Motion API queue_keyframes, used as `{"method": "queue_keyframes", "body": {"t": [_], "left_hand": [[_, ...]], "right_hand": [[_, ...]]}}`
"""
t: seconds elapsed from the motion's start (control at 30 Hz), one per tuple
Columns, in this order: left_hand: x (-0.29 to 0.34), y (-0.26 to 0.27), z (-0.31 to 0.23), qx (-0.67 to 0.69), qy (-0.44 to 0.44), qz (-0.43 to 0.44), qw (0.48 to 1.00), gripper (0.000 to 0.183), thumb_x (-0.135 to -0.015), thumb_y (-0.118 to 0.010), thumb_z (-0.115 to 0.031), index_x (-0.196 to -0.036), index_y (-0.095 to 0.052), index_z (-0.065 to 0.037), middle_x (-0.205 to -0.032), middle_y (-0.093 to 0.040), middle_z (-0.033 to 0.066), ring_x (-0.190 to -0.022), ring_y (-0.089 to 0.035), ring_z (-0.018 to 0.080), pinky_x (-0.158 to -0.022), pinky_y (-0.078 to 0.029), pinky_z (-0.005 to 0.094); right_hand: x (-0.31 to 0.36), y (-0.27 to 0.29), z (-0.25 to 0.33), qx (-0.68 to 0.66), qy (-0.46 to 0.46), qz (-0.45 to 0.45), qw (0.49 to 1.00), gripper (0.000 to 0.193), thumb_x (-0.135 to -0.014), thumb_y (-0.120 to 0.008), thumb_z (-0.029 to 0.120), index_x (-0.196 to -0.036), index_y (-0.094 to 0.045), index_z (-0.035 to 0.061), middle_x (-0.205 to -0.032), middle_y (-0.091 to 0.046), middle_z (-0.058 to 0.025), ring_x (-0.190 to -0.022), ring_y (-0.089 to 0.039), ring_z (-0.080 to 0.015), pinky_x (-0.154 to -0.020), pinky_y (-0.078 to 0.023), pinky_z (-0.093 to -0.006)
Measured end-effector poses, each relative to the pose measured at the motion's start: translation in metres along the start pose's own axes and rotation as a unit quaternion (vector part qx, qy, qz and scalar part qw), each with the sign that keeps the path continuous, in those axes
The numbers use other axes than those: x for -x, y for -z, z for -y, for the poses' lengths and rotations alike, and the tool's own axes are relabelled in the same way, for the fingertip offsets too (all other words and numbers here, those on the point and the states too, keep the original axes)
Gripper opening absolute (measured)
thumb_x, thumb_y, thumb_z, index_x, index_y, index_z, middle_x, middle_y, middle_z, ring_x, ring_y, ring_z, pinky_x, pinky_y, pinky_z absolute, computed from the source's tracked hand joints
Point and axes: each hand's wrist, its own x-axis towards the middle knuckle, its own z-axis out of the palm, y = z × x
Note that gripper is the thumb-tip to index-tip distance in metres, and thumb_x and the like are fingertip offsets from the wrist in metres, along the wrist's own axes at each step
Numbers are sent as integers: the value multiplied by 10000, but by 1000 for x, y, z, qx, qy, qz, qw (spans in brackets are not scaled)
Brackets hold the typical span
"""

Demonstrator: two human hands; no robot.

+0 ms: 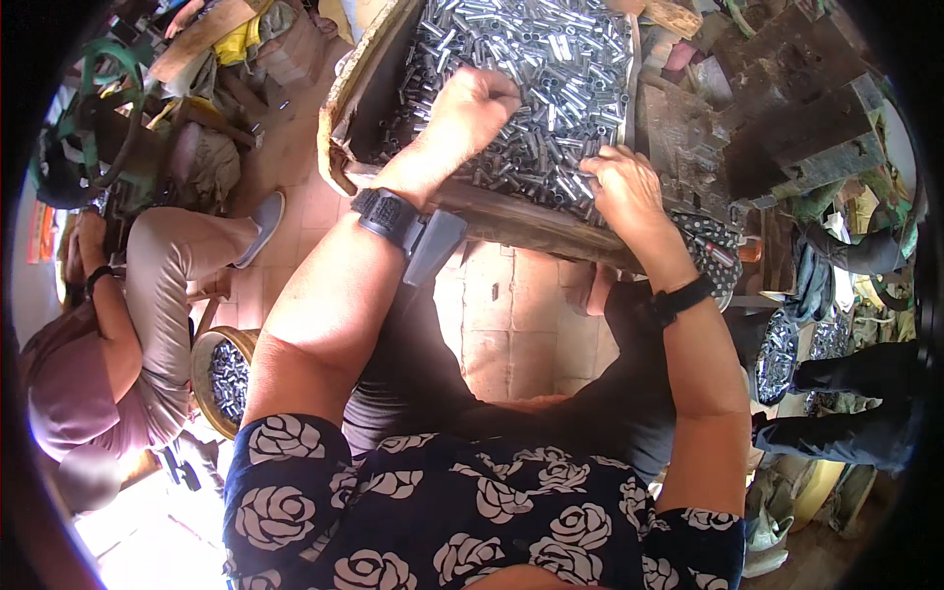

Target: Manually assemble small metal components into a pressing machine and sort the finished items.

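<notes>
A great heap of small shiny metal tubes (551, 59) fills a worn wooden tray (531, 218) in front of me. My left hand (474, 106) is over the middle of the heap, its fingers curled together; whatever is between them is hidden. At the heap's near right edge, my right hand (624, 185) is closed, with thumb and fingers pinched at the end of a small metal tube (589, 183). Loose tubes lie right under both hands.
To the left, a seated person (108, 344) works beside a round tub (204, 369) of similar pieces. Dark metal blocks (806, 128) stand right of the tray, with a screwdriver (723, 254) nearby. Another person's dark-trousered legs (851, 408) are at right, near a container of tubes (777, 359).
</notes>
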Motion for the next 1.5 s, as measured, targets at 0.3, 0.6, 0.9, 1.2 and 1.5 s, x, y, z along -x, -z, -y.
{"method": "queue_keyframes", "body": {"t": [0.3, 0.6, 0.9, 1.2, 1.5], "left_hand": [[16, -26, -12, -356, -13, 166, 920, 177, -760, -589, -217, -871, -626, -84, -847, -627, 133, -846, -599, 306, -762, -459, 396], [13, -26, -13, -348, 1, 144, 926, 166, -734, -541, -101, -869, -620, -45, -794, -630, 154, -808, -616, 281, -738, -464, 367], [19, -30, -23, 270, 113, 94, 952, 98, -743, -617, -15, -829, -616, 31, -659, -597, 47, -541, -549, 78, -499, -451, 180], [23, -34, -32, 349, 125, 108, 922, 90, -783, -601, -21, -855, -610, 32, -680, -616, 76, -556, -586, 107, -524, -482, 197], [24, -44, -39, 360, 134, 111, 917, 93, -796, -592, -44, -852, -618, 25, -689, -602, 46, -530, -525, 83, -506, -442, 194]], "right_hand": [[0, -5, -1, 39, 6, -54, 998, 171, -637, -641, 67, -805, -651, 100, -875, -611, -71, -895, -559, -238, -816, -420, -346], [4, 6, -10, -330, -141, -60, 931, 195, -711, -664, 46, -905, -664, 34, -864, -645, -125, -734, -625, -208, -659, -490, -272], [11, 17, 2, -604, -186, -82, 770, 212, -732, -660, -18, -940, -627, -45, -824, -639, -82, -731, -598, -123, -684, -488, -231], [12, 32, 14, -634, -190, -90, 745, 190, -755, -641, -14, -943, -624, -40, -834, -641, -82, -720, -615, -135, -680, -491, -227], [17, 33, 2, -636, -191, -115, 739, 184, -750, -648, -7, -931, -630, -31, -839, -645, -92, -720, -627, -148, -668, -491, -237]]}}
